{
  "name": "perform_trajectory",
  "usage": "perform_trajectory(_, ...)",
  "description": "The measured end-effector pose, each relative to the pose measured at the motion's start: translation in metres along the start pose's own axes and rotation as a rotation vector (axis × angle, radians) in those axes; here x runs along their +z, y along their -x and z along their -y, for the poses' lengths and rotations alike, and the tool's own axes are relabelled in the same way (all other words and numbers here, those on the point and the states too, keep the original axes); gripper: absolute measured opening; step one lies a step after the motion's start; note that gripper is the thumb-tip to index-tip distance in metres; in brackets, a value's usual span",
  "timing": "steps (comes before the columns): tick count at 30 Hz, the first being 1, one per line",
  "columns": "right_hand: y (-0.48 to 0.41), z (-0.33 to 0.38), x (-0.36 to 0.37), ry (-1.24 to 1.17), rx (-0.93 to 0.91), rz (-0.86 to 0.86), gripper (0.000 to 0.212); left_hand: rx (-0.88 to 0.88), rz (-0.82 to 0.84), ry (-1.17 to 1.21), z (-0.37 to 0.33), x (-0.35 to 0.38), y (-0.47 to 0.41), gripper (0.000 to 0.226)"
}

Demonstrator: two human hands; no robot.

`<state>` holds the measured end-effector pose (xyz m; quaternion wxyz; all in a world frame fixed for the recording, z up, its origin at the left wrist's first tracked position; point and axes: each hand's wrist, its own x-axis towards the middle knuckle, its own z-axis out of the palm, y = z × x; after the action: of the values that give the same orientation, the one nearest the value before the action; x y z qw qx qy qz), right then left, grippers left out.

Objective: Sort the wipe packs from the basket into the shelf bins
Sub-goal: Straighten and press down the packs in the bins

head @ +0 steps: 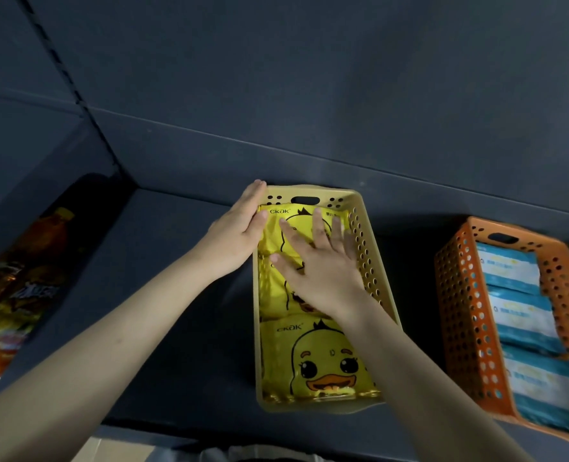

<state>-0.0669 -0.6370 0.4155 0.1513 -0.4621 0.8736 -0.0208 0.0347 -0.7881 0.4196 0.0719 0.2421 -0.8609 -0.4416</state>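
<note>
A yellow perforated bin (371, 261) stands on the dark shelf and holds yellow duck-print wipe packs in a row. The nearest pack (323, 361) shows a full duck face. My right hand (323, 265) lies flat with spread fingers on the far packs (276, 235), pressing them down. My left hand (243, 228) rests with straight fingers against the bin's far left wall and the edge of the farthest pack. To the right, an orange perforated bin (460, 311) holds blue and white wipe packs (523, 318). The basket is out of view.
The dark shelf back wall (310, 95) rises right behind the bins. At the far left lie orange and yellow snack bags (19, 288) in another shelf section. A bare stretch of shelf board (176, 261) separates them from the yellow bin.
</note>
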Motion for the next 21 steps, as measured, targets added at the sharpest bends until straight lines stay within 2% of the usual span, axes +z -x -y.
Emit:
perform_trajectory(11,0.0006,0.0003,0.0061,0.048,0.035,0.022,0.060,0.012,-0.013,0.026,0.0026,0.0017,-0.0030,0.054)
perform_trajectory(15,-0.0007,0.0035,0.0060,0.082,-0.052,-0.046,0.059,0.016,-0.011,0.015,0.0031,0.0012,-0.0012,0.054)
perform_trajectory(21,-0.0048,0.0079,0.0085,0.118,-0.082,0.001,0.055,0.001,0.004,0.054,-0.0006,0.0019,0.0007,0.054)
